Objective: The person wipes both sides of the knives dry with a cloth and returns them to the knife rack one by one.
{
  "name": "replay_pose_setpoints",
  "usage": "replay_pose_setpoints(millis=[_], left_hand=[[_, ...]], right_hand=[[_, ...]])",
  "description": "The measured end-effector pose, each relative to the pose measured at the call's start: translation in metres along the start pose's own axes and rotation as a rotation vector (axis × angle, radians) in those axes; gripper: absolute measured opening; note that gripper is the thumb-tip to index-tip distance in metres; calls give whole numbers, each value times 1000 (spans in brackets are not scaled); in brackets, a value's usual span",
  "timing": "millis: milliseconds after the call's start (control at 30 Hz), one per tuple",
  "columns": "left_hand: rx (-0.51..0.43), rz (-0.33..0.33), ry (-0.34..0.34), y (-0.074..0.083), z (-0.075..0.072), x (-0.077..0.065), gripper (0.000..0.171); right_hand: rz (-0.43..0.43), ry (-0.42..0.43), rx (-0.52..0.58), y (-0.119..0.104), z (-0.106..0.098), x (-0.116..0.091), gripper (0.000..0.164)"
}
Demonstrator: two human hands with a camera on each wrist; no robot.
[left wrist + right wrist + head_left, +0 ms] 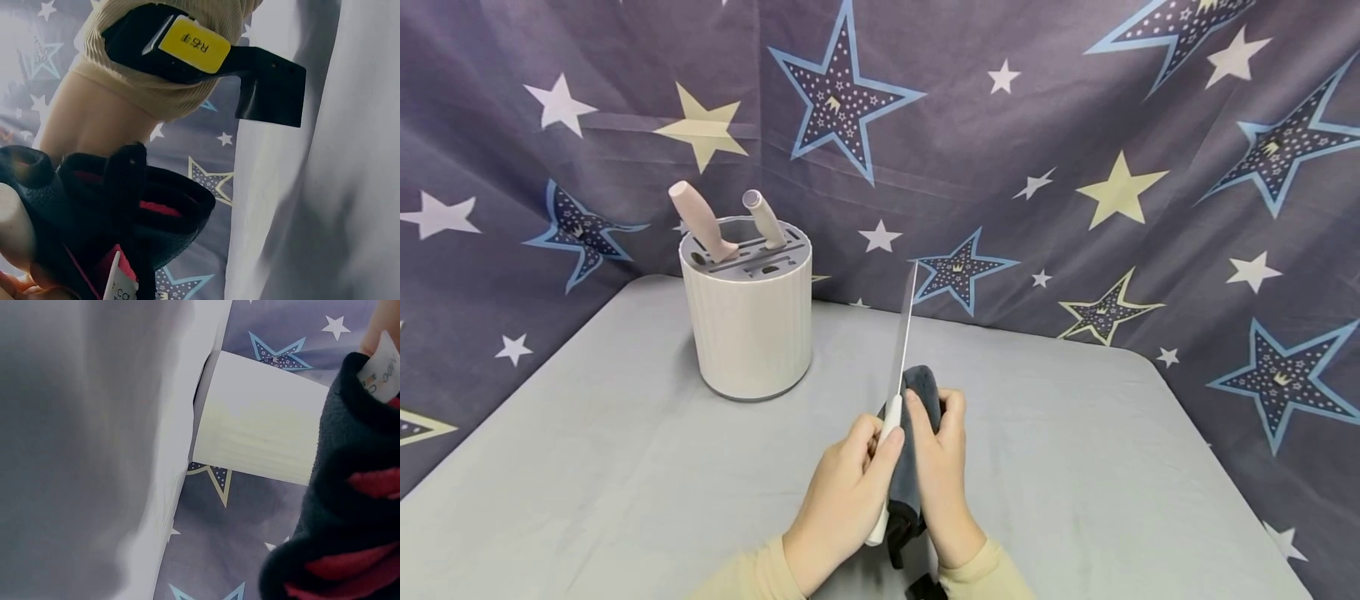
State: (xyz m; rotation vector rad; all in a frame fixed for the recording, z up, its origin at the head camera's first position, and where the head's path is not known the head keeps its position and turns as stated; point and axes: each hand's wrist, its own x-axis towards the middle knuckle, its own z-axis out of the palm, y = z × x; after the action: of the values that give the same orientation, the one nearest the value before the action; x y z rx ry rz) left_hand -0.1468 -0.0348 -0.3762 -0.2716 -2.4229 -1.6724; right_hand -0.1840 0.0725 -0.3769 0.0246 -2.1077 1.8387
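My left hand (842, 487) grips the white handle of a kitchen knife (892, 414), its blade pointing up and away over the table. Beside it, my right hand (943, 467) holds a dark grey cloth (922, 381) close against the knife, near where handle and blade meet. In the left wrist view the folded cloth (172, 244) shows red inside and a white tag (117, 281). The cloth (340, 437) hangs along the right side of the right wrist view. Folds hide some fingertips and part of the handle.
A white round knife block (748, 333) stands at the back left, with two pale pink handles (700, 218) sticking up from its slotted grey top. The grey-covered table (1075, 467) meets a star-patterned curtain (962, 183) behind and at both sides.
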Motion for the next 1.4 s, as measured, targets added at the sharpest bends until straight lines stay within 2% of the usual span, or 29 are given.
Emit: replay_pose_setpoints(millis=[233,433,633,700,867,933,1000,1133,1233,1400], left_hand=[[0,34,-18,-1,0,-1,22],[-40,-23,-36,1,-3,2,31],[-105,-91,-36,2,-10,9,40],[-137,-112,-54,1,-12,10,41],[-332,-158,-141,-4,-13,14,45],[-367,-162,-152,-6,-13,14,45],[-366,-166,-144,-6,-13,14,43],[-361,-208,-84,-5,-14,14,39],[-397,-258,-44,-6,-14,16,40],[-446,-314,-18,-9,-13,19,39]], right_hand=[[27,14,7,3,-3,5,24],[83,8,37,3,-8,12,24],[95,60,87,-2,-19,22,23],[100,67,107,-3,-22,25,23],[104,61,138,-5,-27,29,23],[108,63,140,-6,-27,30,23],[116,68,140,-6,-27,30,24],[127,83,145,-7,-29,31,23],[119,102,147,-6,-30,32,22],[117,120,159,-6,-33,34,21]])
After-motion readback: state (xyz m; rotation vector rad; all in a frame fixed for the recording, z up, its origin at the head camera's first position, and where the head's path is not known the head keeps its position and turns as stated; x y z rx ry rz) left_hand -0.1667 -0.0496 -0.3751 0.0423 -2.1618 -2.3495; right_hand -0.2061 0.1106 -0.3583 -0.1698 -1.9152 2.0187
